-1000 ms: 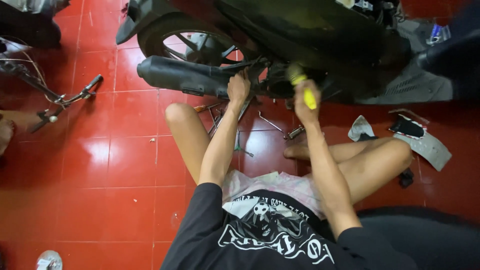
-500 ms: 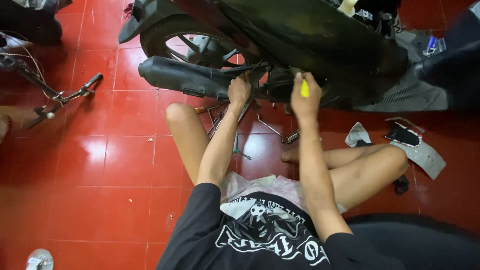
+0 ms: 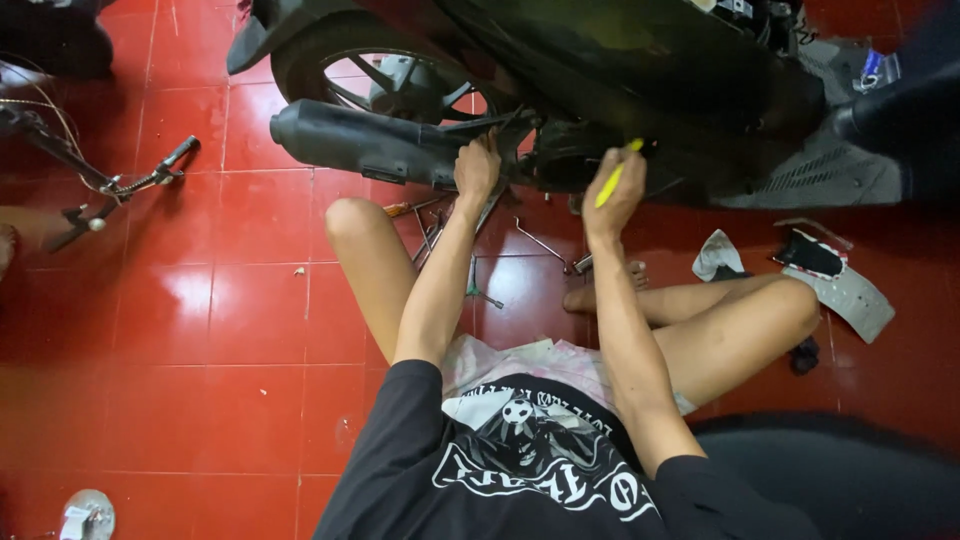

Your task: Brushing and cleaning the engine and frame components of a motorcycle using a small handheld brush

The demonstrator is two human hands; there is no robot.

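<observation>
I sit on a red tiled floor in front of a black scooter point(image 3: 640, 60). My left hand point(image 3: 476, 167) rests against the scooter's underside, just right of the black exhaust pipe point(image 3: 360, 145). My right hand point(image 3: 614, 195) is closed around a yellow-handled tool point(image 3: 617, 175), whose tip points up toward the dark engine area. The rear wheel point(image 3: 390, 80) sits behind the exhaust. What the tool's tip touches is hidden in shadow.
Wrenches and small tools point(image 3: 480, 250) lie on the tiles between my knees. A crumpled rag point(image 3: 717, 255) and a grey panel piece point(image 3: 850, 295) lie at the right. A metal frame part point(image 3: 110, 185) lies at the left. A round white object point(image 3: 85, 515) sits at the bottom left.
My right hand has turned the yellow tool from pointing down to pointing up and right toward the engine. My left hand has stayed on the underside.
</observation>
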